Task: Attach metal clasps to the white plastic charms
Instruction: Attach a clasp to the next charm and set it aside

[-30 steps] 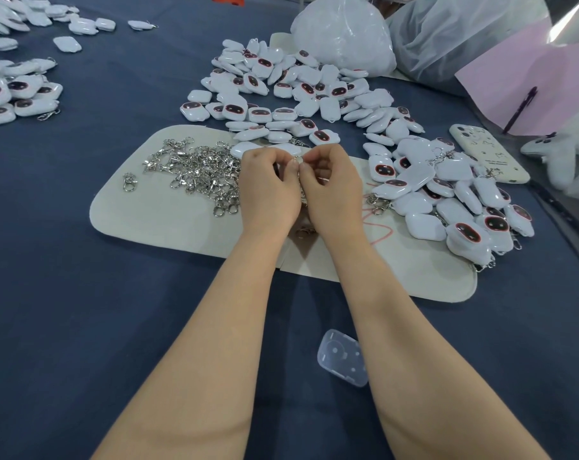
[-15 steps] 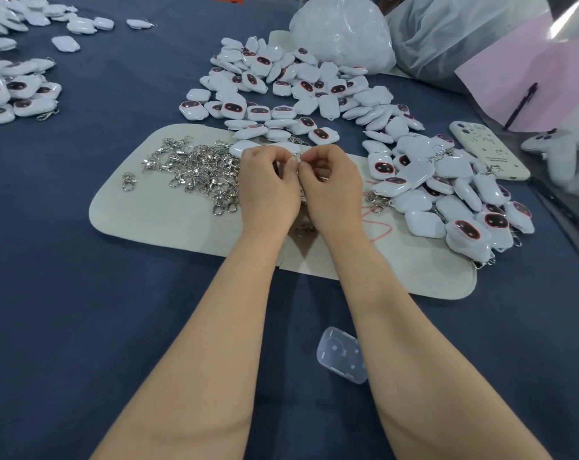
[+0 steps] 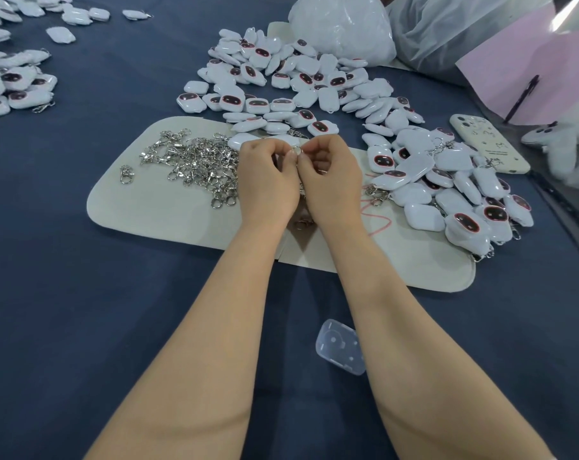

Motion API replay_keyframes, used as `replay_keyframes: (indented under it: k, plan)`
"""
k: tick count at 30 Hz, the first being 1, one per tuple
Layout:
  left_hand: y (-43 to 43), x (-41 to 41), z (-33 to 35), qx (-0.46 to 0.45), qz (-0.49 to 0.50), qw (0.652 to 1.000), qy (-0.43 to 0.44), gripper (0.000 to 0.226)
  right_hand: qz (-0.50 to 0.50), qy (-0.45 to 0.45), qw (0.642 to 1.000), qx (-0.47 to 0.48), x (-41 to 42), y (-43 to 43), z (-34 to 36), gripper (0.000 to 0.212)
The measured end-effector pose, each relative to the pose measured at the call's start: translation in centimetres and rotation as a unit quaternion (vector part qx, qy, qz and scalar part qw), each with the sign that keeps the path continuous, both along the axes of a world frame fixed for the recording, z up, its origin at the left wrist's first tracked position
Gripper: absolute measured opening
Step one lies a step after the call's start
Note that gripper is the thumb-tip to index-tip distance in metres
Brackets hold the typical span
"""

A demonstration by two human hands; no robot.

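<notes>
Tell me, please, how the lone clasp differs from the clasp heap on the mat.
The lone clasp lies by itself; the clasp heap is a tangle of many. The lone clasp sits near the left edge of the mat; the clasp heap reaches the left hand. Both are silver.

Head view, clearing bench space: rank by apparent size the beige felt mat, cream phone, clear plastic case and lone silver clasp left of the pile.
1. beige felt mat
2. cream phone
3. clear plastic case, smaller-looking though nearer the camera
4. lone silver clasp
</notes>
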State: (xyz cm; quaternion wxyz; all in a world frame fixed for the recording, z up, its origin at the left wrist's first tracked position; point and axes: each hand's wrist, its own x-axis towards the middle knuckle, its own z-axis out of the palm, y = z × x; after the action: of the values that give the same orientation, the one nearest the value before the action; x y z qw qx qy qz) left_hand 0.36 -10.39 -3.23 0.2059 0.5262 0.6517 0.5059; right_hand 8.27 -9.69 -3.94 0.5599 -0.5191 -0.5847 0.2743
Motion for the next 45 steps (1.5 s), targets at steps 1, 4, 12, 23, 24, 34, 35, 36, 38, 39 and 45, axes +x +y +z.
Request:
replay_keyframes:
  k: [1, 4, 12, 23, 24, 34, 35, 36, 38, 39, 45]
  plan:
    - [0.0, 0.0, 0.0, 0.001, -0.001, 1.000, 0.002, 0.012, -0.001, 0.001, 1.000, 0.001, 0.0, 0.0, 0.0, 0.014]
    - [-0.1, 0.0, 0.0, 0.006, 0.002, 1.000, 0.005, 0.010, -0.001, 0.006, 1.000, 0.000, 0.0, 0.1, 0.0, 0.015]
    - [-0.1, -0.2, 0.0, 0.014, -0.003, 1.000, 0.022, 0.011, 0.037, -0.020, 0.999, -0.027, 0.5, 0.2, 0.3, 0.013]
    - [-0.1, -0.5, 0.0, 0.006, -0.022, 0.999, 0.044, 0.011, 0.078, -0.050, 0.995, -0.039, 1.2, 0.3, 0.2, 0.014]
    - [-0.1, -0.4, 0.0, 0.003, -0.025, 0.999, 0.040, 0.011, 0.079, -0.042, 0.995, -0.040, 1.1, 0.3, 0.2, 0.017]
    - [-0.3, -0.6, 0.3, -0.020, -0.044, 0.999, 0.022, 0.012, 0.079, -0.055, 0.995, -0.014, 1.2, 0.1, 0.1, 0.011]
    - [-0.3, -0.6, 0.3, -0.019, -0.043, 0.999, 0.018, 0.013, 0.079, -0.060, 0.995, -0.008, 1.1, 0.0, 0.2, 0.010]
    - [-0.3, -0.6, 0.4, -0.016, -0.043, 0.999, 0.014, 0.014, 0.077, -0.065, 0.995, -0.002, 1.1, 0.0, 0.3, 0.010]
    - [-0.3, -0.6, 0.5, -0.010, -0.045, 0.999, 0.003, 0.014, 0.070, -0.075, 0.995, 0.009, 1.1, -0.1, 0.3, 0.010]
    - [-0.3, -0.6, 0.5, -0.008, -0.047, 0.999, -0.004, 0.014, 0.069, -0.078, 0.994, 0.013, 1.1, -0.2, 0.3, 0.011]
    - [-0.3, -0.2, 0.7, 0.002, -0.065, 0.997, -0.051, 0.011, 0.042, -0.082, 0.995, 0.029, 1.1, -0.2, 0.4, 0.013]
